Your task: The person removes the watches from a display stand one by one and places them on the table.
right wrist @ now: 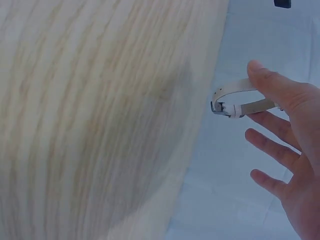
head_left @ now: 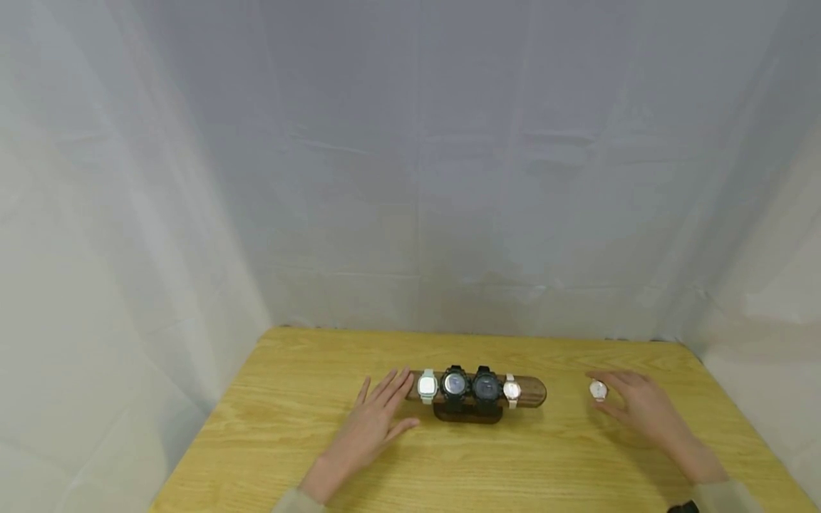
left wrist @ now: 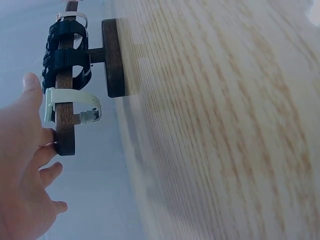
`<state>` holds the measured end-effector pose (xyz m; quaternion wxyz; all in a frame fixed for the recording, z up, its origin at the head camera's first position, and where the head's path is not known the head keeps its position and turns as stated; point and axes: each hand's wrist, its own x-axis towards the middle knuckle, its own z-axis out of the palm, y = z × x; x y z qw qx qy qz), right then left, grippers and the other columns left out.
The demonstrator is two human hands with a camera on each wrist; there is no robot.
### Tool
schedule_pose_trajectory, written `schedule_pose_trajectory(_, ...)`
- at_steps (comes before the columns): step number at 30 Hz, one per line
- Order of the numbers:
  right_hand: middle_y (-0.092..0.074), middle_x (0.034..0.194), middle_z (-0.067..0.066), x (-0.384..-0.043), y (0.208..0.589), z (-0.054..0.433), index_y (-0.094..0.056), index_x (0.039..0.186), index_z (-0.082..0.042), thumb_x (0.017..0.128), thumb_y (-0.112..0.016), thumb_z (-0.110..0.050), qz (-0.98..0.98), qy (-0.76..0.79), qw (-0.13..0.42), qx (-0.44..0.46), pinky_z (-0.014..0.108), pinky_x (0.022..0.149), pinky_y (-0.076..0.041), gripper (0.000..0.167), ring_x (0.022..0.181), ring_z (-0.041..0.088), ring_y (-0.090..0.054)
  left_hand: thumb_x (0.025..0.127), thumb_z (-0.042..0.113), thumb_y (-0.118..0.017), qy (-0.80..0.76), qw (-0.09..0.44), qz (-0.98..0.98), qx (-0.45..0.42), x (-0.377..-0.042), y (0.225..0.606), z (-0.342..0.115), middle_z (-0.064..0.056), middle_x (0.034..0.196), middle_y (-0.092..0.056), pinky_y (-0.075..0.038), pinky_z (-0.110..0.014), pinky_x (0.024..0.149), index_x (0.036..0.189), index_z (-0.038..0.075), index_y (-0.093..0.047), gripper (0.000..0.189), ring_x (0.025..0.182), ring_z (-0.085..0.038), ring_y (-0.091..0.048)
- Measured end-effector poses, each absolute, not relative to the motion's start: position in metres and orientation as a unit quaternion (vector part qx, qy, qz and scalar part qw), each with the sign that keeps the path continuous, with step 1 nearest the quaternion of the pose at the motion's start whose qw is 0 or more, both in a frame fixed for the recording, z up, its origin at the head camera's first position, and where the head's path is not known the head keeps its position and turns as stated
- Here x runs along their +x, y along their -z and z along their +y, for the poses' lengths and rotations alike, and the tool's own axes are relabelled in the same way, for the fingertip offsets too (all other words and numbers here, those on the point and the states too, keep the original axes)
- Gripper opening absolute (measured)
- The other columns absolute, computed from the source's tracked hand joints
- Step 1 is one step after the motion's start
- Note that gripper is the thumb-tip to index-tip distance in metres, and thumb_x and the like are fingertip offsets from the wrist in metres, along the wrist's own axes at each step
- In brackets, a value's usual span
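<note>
A wooden watch stand (head_left: 531, 392) carries a mint-green square watch (head_left: 427, 385), two black watches (head_left: 455, 383) and a small pale-strapped watch (head_left: 512, 390). My left hand (head_left: 370, 422) lies at the bar's left end, fingers extended and fingertips against it; the left wrist view shows them by the end of the bar (left wrist: 65, 142). To the right of the stand, my right hand (head_left: 646, 410) pinches a white-strapped watch (head_left: 598, 390) between thumb and index finger. In the right wrist view its buckled strap (right wrist: 235, 89) forms a loop, with the other fingers spread.
The stand's dark base (head_left: 468, 415) rests on a wood-grain table (head_left: 308, 363). Pale cloth sheets (head_left: 410, 178) hang behind the table and along both sides. A dark band (head_left: 683, 507) shows at the right sleeve.
</note>
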<state>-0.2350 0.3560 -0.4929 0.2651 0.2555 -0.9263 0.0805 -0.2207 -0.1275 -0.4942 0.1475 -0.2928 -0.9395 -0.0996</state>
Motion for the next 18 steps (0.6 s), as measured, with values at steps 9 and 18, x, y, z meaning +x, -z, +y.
schedule_pose_trajectory(9, -0.075, 0.103, 0.011, -0.234, 0.504, 0.353, -0.071, 0.119, -0.01, 0.066, -0.094, -0.023, -0.933, -0.063, 0.235, 0.267, 0.059, 0.074, -0.058, 0.059, 0.09, 0.035, -0.071, 0.1, 0.046, -0.059, 0.102, 0.139, -0.941, -0.291, -0.22, 0.493, -0.127, -0.008, 0.164, -0.028, -0.016, -0.061, 0.121, 0.157, 0.007, -0.035, 0.073, 0.151, -0.031, -0.029)
schedule_pose_trajectory(18, -0.074, 0.109, 0.012, -0.233, 0.504, 0.343, -0.072, 0.119, -0.01, 0.071, -0.092, -0.024, -0.946, -0.064, 0.19, 0.254, 0.061, 0.076, -0.057, 0.054, 0.095, 0.035, -0.07, 0.101, 0.047, -0.056, 0.101, 0.141, -0.941, -0.29, -0.219, 0.493, -0.127, -0.008, 0.164, -0.027, -0.016, -0.061, 0.121, 0.156, 0.005, -0.036, 0.072, 0.15, -0.031, -0.03)
